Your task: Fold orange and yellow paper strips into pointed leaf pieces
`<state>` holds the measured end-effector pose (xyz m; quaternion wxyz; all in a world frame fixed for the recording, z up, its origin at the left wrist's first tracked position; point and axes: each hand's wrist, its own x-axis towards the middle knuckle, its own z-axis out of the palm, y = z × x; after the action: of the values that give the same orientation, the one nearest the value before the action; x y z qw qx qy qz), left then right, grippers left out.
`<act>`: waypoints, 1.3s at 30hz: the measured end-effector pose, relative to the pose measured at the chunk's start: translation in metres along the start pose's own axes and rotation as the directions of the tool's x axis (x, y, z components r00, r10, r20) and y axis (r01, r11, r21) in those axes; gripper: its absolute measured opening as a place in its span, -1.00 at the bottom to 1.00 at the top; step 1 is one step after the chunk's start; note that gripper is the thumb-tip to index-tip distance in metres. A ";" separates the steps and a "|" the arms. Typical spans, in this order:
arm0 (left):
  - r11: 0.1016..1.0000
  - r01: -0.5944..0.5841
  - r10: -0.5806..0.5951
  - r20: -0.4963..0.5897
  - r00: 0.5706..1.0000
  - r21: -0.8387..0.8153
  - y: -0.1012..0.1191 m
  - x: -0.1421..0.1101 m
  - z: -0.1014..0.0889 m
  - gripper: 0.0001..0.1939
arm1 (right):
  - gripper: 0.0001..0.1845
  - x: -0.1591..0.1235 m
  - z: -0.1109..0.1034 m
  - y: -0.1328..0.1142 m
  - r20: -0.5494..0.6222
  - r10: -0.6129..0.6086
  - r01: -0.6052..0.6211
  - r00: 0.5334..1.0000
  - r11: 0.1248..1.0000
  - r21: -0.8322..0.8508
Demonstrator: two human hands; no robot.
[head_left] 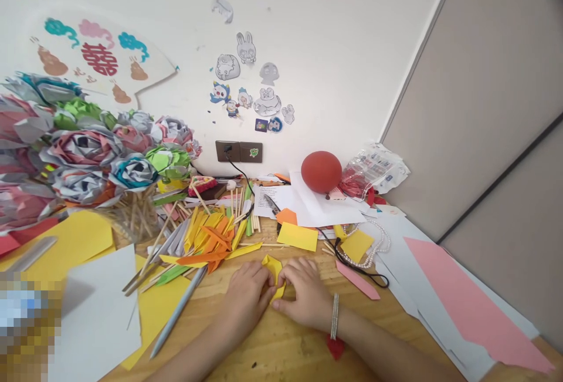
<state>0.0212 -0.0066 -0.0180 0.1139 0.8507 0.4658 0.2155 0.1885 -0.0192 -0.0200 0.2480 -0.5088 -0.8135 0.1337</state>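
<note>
A small folded piece of yellow paper (273, 266) stands between my two hands, just above the wooden table. My left hand (248, 288) pinches its left side near the lower end. On the other side, my right hand (305, 288) grips the right edge with thumb and bent fingers. A beaded bracelet with a red charm (335, 344) hangs at my right wrist. Just beyond my hands lies a flat yellow paper piece (297, 236). To the left is a pile of folded orange paper strips (215, 244) and yellow ones.
Paper flowers (88, 150) fill a clear vase at the left. A grey pen (178, 311) lies beside white paper (99, 311). A red balloon (321, 172) rests at the back. Pearl beads (382, 235), a black cord (365, 273) and pink paper (466, 300) lie right.
</note>
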 end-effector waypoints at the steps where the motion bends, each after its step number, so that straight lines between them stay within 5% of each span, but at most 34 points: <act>1: 1.000 -0.002 0.002 -0.002 1.000 0.002 0.000 0.000 0.000 -0.86 | -0.67 0.000 0.001 0.000 -0.004 0.003 -0.003 1.000 1.000 -0.006; 17: 1.000 -0.013 0.013 -0.003 1.000 0.019 0.000 0.001 0.000 -0.91 | -0.84 0.006 -0.002 0.005 -0.096 0.128 -0.119 0.987 0.988 0.098; 22: 0.999 0.013 -0.012 -0.022 1.000 0.042 -0.003 0.000 -0.004 -0.93 | -0.54 0.002 0.003 0.002 -0.115 0.079 -0.079 0.990 0.997 0.004; 28: 0.991 0.065 -0.050 -0.125 0.991 0.119 -0.022 0.001 -0.022 -0.84 | -0.50 0.003 0.002 0.002 -0.065 0.099 -0.101 0.993 0.995 -0.021; 39: 0.943 -0.307 0.314 -0.037 0.949 0.129 -0.051 -0.001 -0.020 -0.69 | -0.53 0.007 -0.028 0.020 0.137 -0.094 0.075 0.986 0.987 0.140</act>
<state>-0.0273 0.0198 -0.0206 0.0131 0.9122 0.3415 0.2260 0.2163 -0.0053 -0.0036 0.2279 -0.4450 -0.8393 0.2136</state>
